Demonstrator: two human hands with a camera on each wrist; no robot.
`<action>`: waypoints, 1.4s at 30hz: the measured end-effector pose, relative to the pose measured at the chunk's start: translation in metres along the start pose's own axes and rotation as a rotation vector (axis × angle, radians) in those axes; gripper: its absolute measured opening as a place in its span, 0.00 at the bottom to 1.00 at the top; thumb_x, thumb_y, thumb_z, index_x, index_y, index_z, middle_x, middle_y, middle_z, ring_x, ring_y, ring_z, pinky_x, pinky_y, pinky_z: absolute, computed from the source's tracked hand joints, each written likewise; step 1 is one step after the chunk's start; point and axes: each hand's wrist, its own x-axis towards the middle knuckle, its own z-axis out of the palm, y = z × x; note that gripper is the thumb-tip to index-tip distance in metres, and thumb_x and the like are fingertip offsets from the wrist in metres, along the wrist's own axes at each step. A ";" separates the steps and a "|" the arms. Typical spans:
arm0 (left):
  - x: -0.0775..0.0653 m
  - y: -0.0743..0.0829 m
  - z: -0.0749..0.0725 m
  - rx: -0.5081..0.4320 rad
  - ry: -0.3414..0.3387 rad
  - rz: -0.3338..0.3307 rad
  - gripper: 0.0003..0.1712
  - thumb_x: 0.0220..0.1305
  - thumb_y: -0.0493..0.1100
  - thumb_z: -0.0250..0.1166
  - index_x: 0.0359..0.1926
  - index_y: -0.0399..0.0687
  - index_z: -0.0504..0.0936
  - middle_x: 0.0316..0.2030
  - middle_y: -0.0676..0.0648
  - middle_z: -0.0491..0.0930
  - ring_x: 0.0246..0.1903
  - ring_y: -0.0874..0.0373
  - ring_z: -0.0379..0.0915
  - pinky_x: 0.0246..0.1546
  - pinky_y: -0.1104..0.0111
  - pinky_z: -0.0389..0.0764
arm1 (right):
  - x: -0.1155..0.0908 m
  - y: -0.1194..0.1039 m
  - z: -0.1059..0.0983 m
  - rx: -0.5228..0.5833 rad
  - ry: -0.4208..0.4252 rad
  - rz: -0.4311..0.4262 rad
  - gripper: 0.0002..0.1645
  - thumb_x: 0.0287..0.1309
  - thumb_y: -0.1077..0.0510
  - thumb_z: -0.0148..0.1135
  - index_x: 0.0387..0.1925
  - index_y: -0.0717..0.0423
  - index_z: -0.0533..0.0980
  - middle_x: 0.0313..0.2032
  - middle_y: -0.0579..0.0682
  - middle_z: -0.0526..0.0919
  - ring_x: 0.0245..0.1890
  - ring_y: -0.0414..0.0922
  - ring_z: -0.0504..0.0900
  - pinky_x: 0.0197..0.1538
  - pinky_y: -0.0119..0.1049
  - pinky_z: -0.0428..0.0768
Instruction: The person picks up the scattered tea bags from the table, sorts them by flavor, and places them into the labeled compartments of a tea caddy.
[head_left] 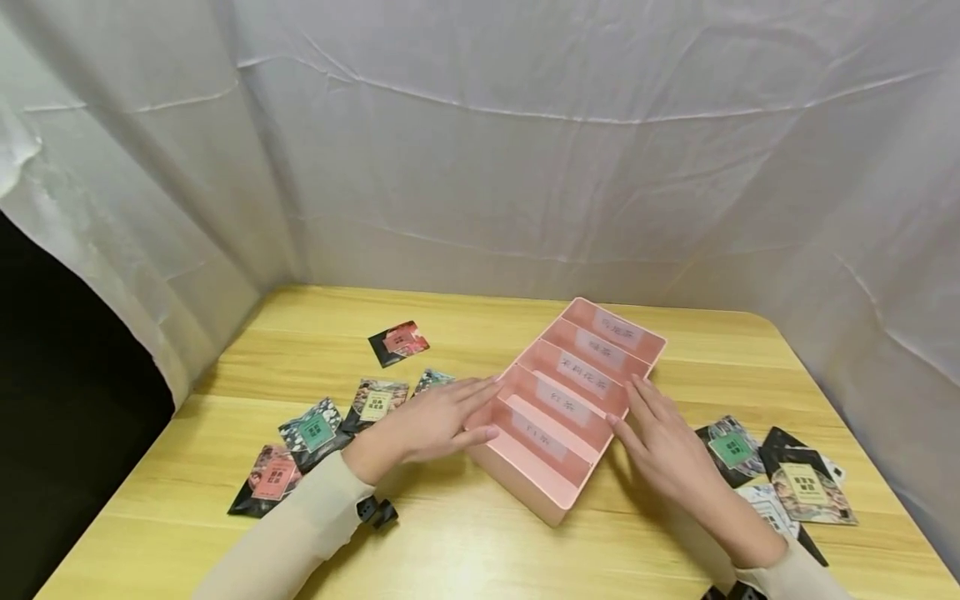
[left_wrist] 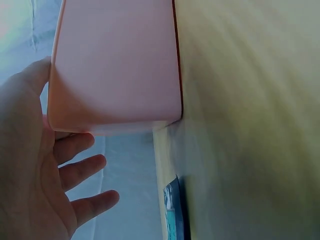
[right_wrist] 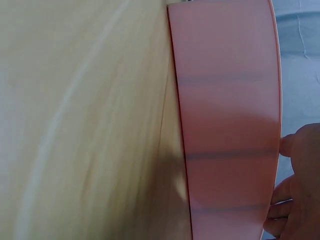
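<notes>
A pink divided box [head_left: 517, 479] stands at an angle on the table, its compartments bearing paper labels with handwritten characters. My left hand [head_left: 435, 417] lies at the box's left rim, fingers extended. In the left wrist view the left hand's thumb and index finger [left_wrist: 32, 75] are by the rim at one corner, the other fingers spread apart. At the opposite long side, my right hand [head_left: 667, 446] touches the rim with fairly straight fingers. The right wrist view has the right hand [right_wrist: 302, 185] beside the top edge of the box's long wall. Neither hand wraps round the box.
Several tea sachets lie left of the box, including a red-labelled sachet [head_left: 273, 477], a green-labelled one [head_left: 312, 431] and a yellow-labelled one [head_left: 377, 404]. Another red sachet [head_left: 399, 342] lies farther back. An overlapping pile of sachets [head_left: 806, 485] is at right. White cloth [head_left: 525, 167] hangs behind.
</notes>
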 end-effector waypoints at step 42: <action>-0.008 -0.017 0.001 -0.099 0.038 -0.002 0.41 0.73 0.69 0.36 0.78 0.54 0.47 0.77 0.56 0.42 0.74 0.51 0.45 0.71 0.53 0.53 | 0.029 0.006 0.011 0.137 -0.160 -0.150 0.41 0.72 0.45 0.50 0.75 0.63 0.52 0.75 0.60 0.50 0.70 0.62 0.56 0.68 0.58 0.61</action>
